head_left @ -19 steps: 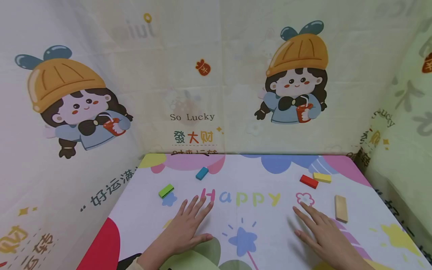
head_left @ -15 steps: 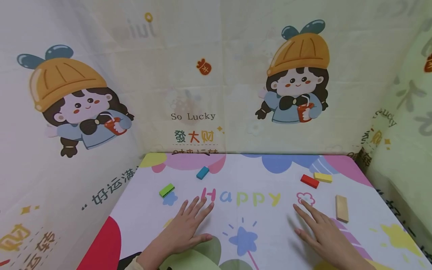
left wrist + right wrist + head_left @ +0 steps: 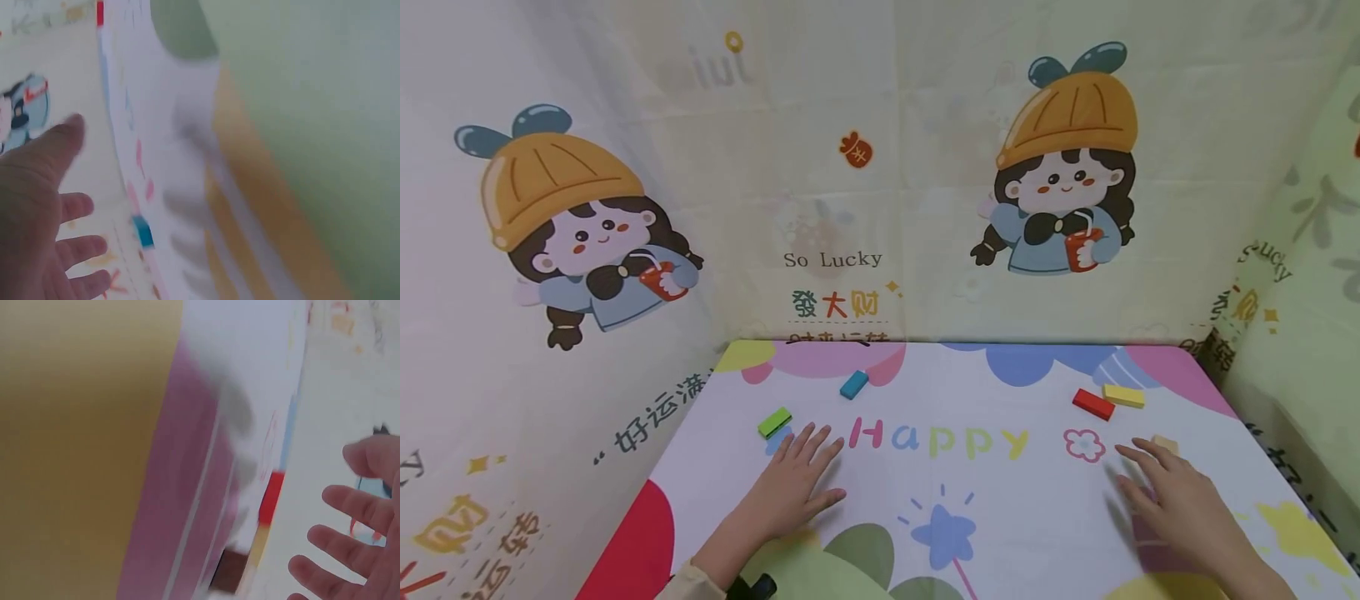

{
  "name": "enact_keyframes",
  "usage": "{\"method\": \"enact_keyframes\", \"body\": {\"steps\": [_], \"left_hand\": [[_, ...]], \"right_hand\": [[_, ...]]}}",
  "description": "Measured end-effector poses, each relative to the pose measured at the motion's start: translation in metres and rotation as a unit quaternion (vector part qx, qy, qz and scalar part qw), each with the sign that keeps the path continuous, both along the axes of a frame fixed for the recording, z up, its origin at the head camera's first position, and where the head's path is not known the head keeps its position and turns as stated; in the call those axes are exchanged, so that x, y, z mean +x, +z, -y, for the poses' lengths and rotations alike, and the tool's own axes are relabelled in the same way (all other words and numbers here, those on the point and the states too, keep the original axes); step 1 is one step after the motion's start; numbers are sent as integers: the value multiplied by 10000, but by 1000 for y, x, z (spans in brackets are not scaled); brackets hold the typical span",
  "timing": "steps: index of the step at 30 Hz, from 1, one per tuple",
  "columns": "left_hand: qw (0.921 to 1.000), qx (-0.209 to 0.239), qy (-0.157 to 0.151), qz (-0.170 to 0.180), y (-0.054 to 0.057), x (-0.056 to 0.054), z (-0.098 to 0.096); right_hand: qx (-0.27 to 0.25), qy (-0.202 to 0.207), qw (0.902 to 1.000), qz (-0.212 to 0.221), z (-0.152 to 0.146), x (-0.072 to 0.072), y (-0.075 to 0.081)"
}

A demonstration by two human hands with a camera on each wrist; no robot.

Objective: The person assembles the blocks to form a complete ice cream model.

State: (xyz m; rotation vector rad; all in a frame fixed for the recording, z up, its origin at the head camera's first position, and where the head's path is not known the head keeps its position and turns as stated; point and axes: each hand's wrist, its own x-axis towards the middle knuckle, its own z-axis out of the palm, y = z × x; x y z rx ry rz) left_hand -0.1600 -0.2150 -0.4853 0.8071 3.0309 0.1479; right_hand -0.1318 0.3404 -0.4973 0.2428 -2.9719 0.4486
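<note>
In the head view my left hand (image 3: 797,483) hovers over the table with fingers spread, holding nothing. Nearest to it lies a green block (image 3: 775,422), just beyond the fingertips, with a blue block (image 3: 854,385) farther back. My right hand (image 3: 1180,500), also empty with its fingers spread, overlaps a plain wooden block (image 3: 1167,444) and hides most of it. Behind that hand a red block (image 3: 1093,404) and a yellow block (image 3: 1123,396) lie side by side. The right wrist view shows my right fingers apart, above the table, with the red block (image 3: 271,497) beyond.
A white printed cloth (image 3: 1015,500) with "Happy" lettering and coloured shapes covers the table. Cartoon-printed curtains (image 3: 925,292) rise behind the far edge and on both sides. A small black object (image 3: 763,586) shows by my left wrist.
My left hand has shifted left, closer to the green block. My right hand has moved right, over the wooden block that was in full view before. The blocks lie as they did.
</note>
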Motion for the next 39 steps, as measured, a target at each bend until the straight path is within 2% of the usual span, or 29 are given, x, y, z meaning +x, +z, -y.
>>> {"method": "enact_keyframes", "body": {"steps": [2, 5, 10, 14, 16, 22, 26, 29, 32, 39], "left_hand": [[9997, -42, 256, -9, -1, -7, 10], [9982, 96, 580, -95, 0, -18, 25], [9888, 837, 1227, -169, 1, -31, 49], [9700, 1569, 1859, 44, -2, -37, 62], [9605, 1761, 2152, 97, -5, -40, 67], [9312, 2299, 2821, 182, -16, -50, 79], [9186, 2549, 3005, 308, -19, -56, 82], [9151, 2647, 3024, 337, -19, -60, 83], [9106, 2762, 3049, 395, -18, -63, 82], [9067, 2801, 3104, 549, -21, -70, 78]], "right_hand": [[-44, -138, 9998, 140, -14, -5, 0], [-116, -479, 9970, 600, -31, -10, 0], [-257, -1156, 9834, 1374, -47, -17, -3], [-810, -1515, 9675, 1853, -53, -19, -4], [-1107, -1599, 9596, 2035, -56, -21, -4], [-1533, -1792, 9498, 2058, -64, -26, -6], [-1659, -1899, 9498, 1854, -68, -26, -9], [-1662, -1877, 9513, 1794, -70, -26, -11], [-1697, -1872, 9487, 1903, -72, -26, -11], [-1758, -1773, 9457, 2080, -67, -26, -10]]}}
